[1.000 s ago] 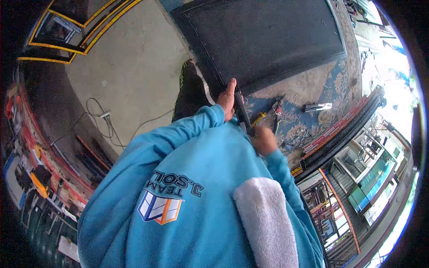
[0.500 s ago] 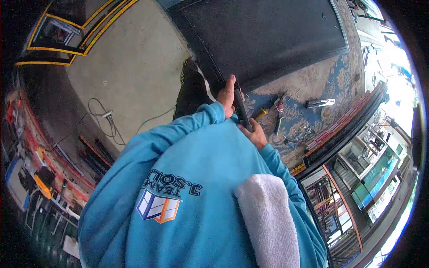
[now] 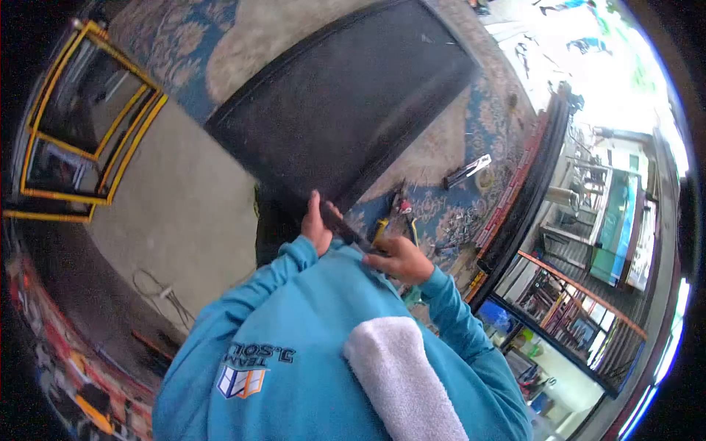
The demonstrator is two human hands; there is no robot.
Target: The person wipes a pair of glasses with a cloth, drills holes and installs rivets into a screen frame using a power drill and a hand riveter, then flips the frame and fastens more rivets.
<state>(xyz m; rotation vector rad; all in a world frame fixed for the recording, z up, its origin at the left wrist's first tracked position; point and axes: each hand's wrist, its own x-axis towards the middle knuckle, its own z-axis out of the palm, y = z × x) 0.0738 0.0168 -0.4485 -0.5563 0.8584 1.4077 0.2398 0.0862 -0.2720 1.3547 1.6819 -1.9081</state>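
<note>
A long, dark, narrow piece (image 3: 348,231), whose exact kind I cannot make out, is held close in front of my chest. My left hand (image 3: 317,226) grips its far end, thumb pointing up along it. Around the near end, my right hand (image 3: 403,261) is closed, with some fingers hidden. Just beyond my hands a framed black mesh panel (image 3: 346,95) lies at floor level. Yellow-handled pliers (image 3: 401,208) lie on the patterned carpet, to the right of the panel's near corner.
A black-and-silver tool (image 3: 468,171) lies on the blue carpet (image 3: 441,213). Long dark and red profiles (image 3: 515,184) run along the right side. Yellow-edged frames (image 3: 95,125) stand at upper left. A looped cable (image 3: 163,294) rests on the concrete floor (image 3: 173,198).
My view has swung, so the panel and carpet tools appear farther left. The dark piece remains in both hands and is now tilted more sideways, with my right hand farther out.
</note>
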